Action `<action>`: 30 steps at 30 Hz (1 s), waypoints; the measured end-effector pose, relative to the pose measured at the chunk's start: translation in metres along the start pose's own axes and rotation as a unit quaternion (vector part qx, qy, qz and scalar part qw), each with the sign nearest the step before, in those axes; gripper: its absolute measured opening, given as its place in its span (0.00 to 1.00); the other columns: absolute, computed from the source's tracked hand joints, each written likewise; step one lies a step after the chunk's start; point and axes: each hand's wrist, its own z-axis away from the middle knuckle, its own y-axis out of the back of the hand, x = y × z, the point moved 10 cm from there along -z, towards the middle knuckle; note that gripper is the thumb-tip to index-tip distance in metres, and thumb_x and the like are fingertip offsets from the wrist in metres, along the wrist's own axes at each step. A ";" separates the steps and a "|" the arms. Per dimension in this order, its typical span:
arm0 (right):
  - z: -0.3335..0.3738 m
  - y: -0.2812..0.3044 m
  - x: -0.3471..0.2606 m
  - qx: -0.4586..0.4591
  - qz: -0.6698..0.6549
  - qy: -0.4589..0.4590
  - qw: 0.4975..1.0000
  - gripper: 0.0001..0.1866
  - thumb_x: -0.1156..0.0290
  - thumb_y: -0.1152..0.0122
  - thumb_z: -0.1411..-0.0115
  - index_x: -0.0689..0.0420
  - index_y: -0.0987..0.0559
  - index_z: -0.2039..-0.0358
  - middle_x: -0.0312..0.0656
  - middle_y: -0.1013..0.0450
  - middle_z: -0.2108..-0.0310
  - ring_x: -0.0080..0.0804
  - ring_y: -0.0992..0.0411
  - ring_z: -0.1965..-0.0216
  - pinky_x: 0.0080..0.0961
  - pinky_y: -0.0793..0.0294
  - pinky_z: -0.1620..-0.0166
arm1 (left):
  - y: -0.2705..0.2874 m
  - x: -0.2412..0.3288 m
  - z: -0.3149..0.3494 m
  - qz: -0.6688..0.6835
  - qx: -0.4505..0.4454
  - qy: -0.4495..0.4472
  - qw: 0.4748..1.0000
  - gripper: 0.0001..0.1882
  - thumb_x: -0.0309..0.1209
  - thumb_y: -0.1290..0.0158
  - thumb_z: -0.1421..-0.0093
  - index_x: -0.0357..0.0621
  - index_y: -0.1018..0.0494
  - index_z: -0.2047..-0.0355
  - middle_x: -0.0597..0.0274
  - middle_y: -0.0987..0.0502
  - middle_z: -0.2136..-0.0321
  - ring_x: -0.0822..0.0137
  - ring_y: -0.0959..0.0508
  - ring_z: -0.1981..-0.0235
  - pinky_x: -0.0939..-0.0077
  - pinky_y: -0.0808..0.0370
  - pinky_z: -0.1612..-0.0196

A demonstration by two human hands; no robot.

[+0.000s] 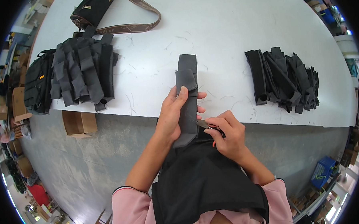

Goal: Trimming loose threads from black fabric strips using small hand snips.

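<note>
My left hand (175,112) is closed around a long dark grey fabric piece (188,101) with a short folded flap near its far end. The thumb lies on top and the fingertips show past its right edge. In my right hand (230,135) is a pair of thread snips (203,123) with a bit of red-orange at the handle. The blades point left and meet the lower right edge of the fabric piece; whether they touch it I cannot tell. Loose dark threads are scattered on the white table (220,38) beyond my hands.
A pile of similar grey fabric pieces (79,72) lies on the left, beside a black backpack (40,84). Another pile (284,79) is on the right. A black bag (93,11) with a brown strap sits at the far left. Below the table edge stands a cardboard box (80,123).
</note>
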 end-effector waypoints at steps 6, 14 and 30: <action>0.005 0.011 -0.013 0.017 0.067 0.036 0.997 0.14 0.77 0.32 0.58 0.56 0.21 0.67 0.37 0.34 0.78 0.33 0.33 0.80 0.25 0.35 0.77 | -0.002 -0.001 0.001 -0.024 -0.024 0.011 0.999 0.19 0.42 0.57 0.34 0.41 0.37 0.52 0.49 0.24 0.60 0.69 0.22 0.74 0.78 0.22 0.77; 0.005 0.004 -0.018 -0.026 0.111 0.030 0.993 0.16 0.76 0.32 0.60 0.55 0.22 0.66 0.37 0.34 0.76 0.32 0.33 0.80 0.25 0.36 0.77 | -0.005 0.000 0.004 -0.036 -0.027 0.004 0.999 0.23 0.42 0.56 0.34 0.41 0.43 0.45 0.50 0.24 0.60 0.68 0.22 0.73 0.76 0.23 0.74; -0.006 -0.025 -0.029 -0.093 0.094 0.019 0.991 0.15 0.76 0.33 0.56 0.56 0.25 0.66 0.40 0.33 0.72 0.34 0.31 0.77 0.25 0.33 0.75 | -0.003 -0.005 0.009 0.021 -0.045 0.015 0.999 0.25 0.43 0.58 0.33 0.41 0.44 0.43 0.51 0.25 0.60 0.67 0.22 0.71 0.73 0.23 0.68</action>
